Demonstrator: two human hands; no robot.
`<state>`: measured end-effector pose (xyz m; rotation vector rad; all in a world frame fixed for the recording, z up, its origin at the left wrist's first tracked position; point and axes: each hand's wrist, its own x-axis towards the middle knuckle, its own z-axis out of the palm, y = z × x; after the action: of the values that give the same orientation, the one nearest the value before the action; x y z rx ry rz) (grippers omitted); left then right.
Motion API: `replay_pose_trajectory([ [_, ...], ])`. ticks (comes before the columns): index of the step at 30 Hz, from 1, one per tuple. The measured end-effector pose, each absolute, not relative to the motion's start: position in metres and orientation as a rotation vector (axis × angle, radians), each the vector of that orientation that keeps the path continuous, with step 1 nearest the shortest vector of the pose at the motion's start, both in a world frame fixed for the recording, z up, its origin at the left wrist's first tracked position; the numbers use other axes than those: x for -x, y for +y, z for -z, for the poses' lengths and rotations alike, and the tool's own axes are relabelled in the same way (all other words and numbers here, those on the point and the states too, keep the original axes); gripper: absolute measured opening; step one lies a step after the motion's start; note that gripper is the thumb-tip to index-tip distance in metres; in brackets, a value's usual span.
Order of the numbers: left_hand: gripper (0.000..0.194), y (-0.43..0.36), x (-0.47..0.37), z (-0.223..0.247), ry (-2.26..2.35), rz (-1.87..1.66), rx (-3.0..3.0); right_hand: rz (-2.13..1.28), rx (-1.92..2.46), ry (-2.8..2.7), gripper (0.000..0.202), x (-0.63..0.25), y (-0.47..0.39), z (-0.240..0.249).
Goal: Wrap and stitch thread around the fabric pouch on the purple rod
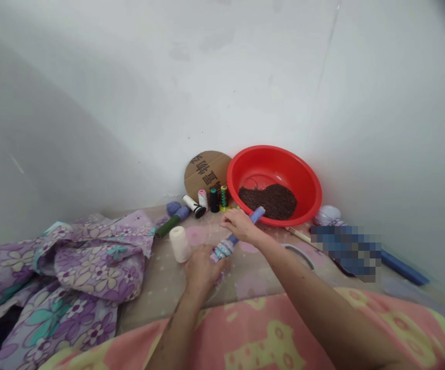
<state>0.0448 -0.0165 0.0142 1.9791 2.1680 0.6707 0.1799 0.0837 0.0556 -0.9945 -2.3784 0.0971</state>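
A blue rod (258,214) slants up from my left hand toward the red basin, its lower part wrapped in purple and teal floral cloth (223,248). My left hand (202,268) is closed around the cloth-wrapped lower end. Over the rod's middle, my right hand (241,226) is closed with curled fingers and hides part of it. Whether a thread runs between those fingers is too small to tell. Just left of my left hand stands a white spool of thread (180,244).
A red basin (274,149) holding dark brown material (271,200) leans behind the hands. Beside it are a cardboard disc (203,172), several thread spools (214,200) and a green-and-purple wrapped rod (168,225). Floral cloth (95,262) is heaped left; a blue rod (405,267) lies right.
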Motion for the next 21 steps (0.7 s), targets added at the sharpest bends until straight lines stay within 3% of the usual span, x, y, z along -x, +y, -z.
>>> replay_pose_trajectory([
  [21, 0.031, -0.021, -0.048, -0.011, 2.234, -0.702, -2.065, 0.079, 1.109, -2.155, 0.013, -0.185, 0.075, -0.053],
])
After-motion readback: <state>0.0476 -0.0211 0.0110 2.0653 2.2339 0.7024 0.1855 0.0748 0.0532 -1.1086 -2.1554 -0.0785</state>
